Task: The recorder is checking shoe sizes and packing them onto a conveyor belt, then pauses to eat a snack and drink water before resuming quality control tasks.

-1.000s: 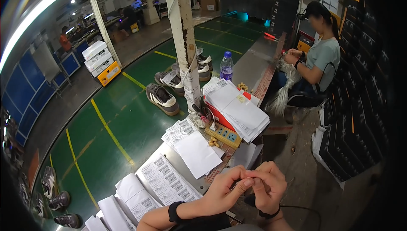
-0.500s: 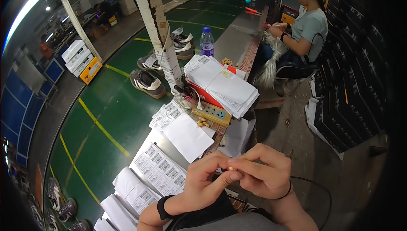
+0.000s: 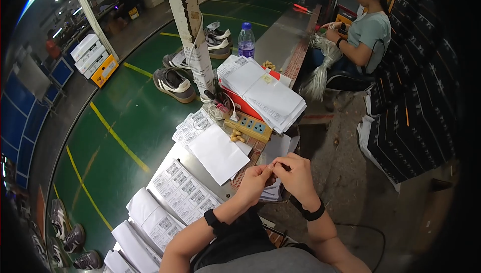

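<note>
My left hand (image 3: 254,184) and my right hand (image 3: 296,174) meet fingertip to fingertip in front of me, just off the table's edge. Both are closed in a pinch around a small peanut, which the fingers almost wholly cover. Several peanuts in their shells (image 3: 236,135) lie on the table beyond my left hand. Beside them sits a yellow power strip (image 3: 252,126) with a white plug. A blank white sheet (image 3: 219,154) and printed label sheets (image 3: 186,191) are spread left of my hands.
A paper stack (image 3: 268,92) rests on a red box, near a purple-capped bottle (image 3: 246,41). Shoes (image 3: 173,84) stand on the green surface by a post (image 3: 188,27). A co-worker (image 3: 368,27) sits at the far right, handling pale strands (image 3: 320,67). Dark stacked boxes (image 3: 406,127) line the right.
My joined hands have moved forward, away from my body, still pinched together. The view has shifted slightly. The co-worker's hands have moved a little.
</note>
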Tool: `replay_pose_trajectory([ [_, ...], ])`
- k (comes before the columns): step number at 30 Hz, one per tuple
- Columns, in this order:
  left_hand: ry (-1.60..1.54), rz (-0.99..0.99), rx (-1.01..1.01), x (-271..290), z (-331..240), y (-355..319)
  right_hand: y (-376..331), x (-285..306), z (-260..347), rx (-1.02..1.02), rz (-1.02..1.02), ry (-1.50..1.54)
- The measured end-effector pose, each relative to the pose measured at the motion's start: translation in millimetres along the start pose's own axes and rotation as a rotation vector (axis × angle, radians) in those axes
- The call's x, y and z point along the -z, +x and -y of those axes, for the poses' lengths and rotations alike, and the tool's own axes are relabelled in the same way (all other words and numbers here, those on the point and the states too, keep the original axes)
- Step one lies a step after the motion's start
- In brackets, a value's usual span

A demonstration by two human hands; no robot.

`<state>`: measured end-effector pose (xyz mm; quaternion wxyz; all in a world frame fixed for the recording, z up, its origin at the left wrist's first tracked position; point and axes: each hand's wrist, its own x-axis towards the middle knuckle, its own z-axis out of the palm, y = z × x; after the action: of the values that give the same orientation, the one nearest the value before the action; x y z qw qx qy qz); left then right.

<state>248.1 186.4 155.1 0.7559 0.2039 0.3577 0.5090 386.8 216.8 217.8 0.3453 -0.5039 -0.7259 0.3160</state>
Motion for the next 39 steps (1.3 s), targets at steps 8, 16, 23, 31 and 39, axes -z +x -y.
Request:
replay_pose_trajectory([
  [8, 0.128, 0.043, 0.266, 8, 8, 21, -11, 0, -67, -0.305, 0.196, 0.486],
  [16, 0.085, 0.144, 0.247, 16, 9, 28, -15, 1, -64, -0.389, 0.250, 0.756],
  [23, 0.135, 0.062, 0.274, 12, 3, 28, -20, -7, -68, -0.235, 0.032, 0.498],
  [31, 0.452, 0.103, 0.085, 14, 0, 20, -22, 0, -48, -0.082, 0.035, 0.200],
  [39, 0.580, -0.008, 0.098, 18, -11, 15, -28, -12, -92, -0.283, -0.044, 0.402],
])
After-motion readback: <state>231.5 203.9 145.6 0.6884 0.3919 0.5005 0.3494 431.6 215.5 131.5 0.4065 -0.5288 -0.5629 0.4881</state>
